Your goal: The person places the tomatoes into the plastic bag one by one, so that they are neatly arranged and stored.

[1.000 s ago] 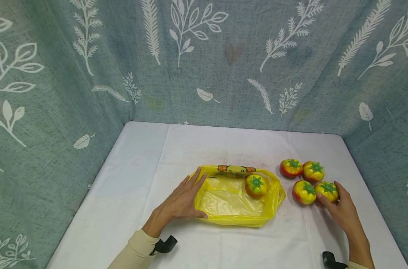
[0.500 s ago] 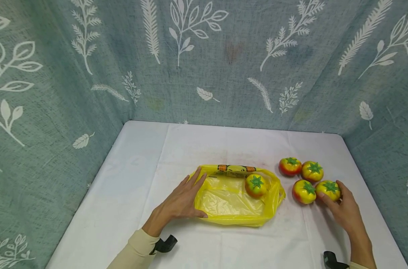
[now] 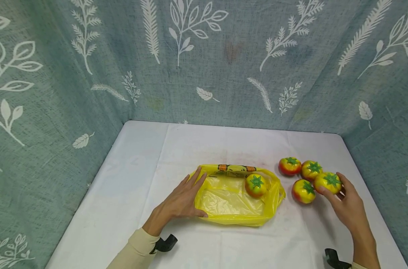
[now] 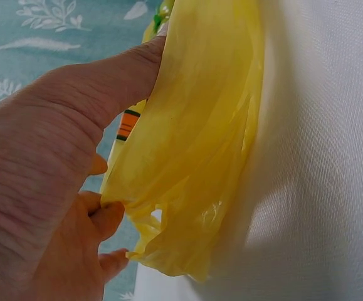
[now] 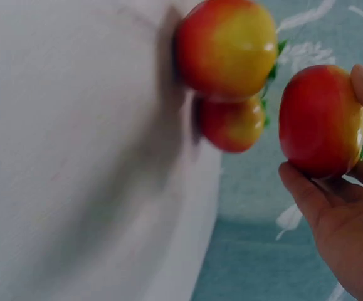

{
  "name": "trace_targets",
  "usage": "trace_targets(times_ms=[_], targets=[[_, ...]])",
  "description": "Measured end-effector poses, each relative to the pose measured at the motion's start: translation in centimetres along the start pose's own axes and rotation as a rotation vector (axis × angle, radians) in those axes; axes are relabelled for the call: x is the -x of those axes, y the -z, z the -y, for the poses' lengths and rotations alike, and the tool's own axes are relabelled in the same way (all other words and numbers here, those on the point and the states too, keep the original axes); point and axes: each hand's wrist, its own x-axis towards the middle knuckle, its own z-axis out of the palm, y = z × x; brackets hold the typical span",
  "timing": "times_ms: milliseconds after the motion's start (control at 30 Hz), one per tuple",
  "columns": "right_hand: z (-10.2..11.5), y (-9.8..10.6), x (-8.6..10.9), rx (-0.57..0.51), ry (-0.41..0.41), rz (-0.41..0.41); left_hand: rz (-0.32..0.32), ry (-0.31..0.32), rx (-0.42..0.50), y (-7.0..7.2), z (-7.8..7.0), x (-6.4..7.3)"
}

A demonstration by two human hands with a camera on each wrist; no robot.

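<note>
My left hand [image 3: 181,200] holds the left end of an open yellow plastic bag [image 3: 231,220], its thumb at the near rim. In the left wrist view, the thumb reaches inside the bag [image 4: 194,144] and curled fingers meet its outer corner. One red-and-yellow toy tomato [image 3: 256,186] with a green star-shaped top lies inside at the right. My right hand [image 3: 350,205] grips another toy tomato [image 3: 328,183] between thumb and fingers. The right wrist view shows this held tomato [image 5: 319,122] raised off the table.
Three more toy tomatoes stand right of the bag: one in front [image 3: 303,191], two behind, left [image 3: 290,166] and right [image 3: 311,170]. White cloth covers the table [image 3: 140,149]. A blue-green leaf-patterned curtain [image 3: 204,74] encloses the back and sides.
My right hand has lifted its tomato off the table, moving it slightly up and away from the front one. The left hand and the bag have stayed in place.
</note>
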Motion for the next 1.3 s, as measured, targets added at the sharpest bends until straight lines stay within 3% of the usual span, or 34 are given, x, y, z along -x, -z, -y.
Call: trace_targets(times_ms=[333, 700, 967, 1300], targets=[[4.0, -1.0, 0.1, -0.065, 0.166, 0.017, 0.005, 0.002, 0.002, 0.1, 0.0, -0.2], [7.8, -3.0, -1.0, -0.120, 0.285, 0.155, 0.005, 0.007, -0.005, 0.3, 0.0, -0.2], [9.9, -4.9, -1.7, -0.091, 0.378, 0.205, -0.006, 0.007, -0.002, 0.3, -0.1, -0.1], [11.3, -6.9, -2.0, -0.078, 0.403, 0.311, -0.006, 0.001, -0.012, 0.2, -0.2, 0.1]])
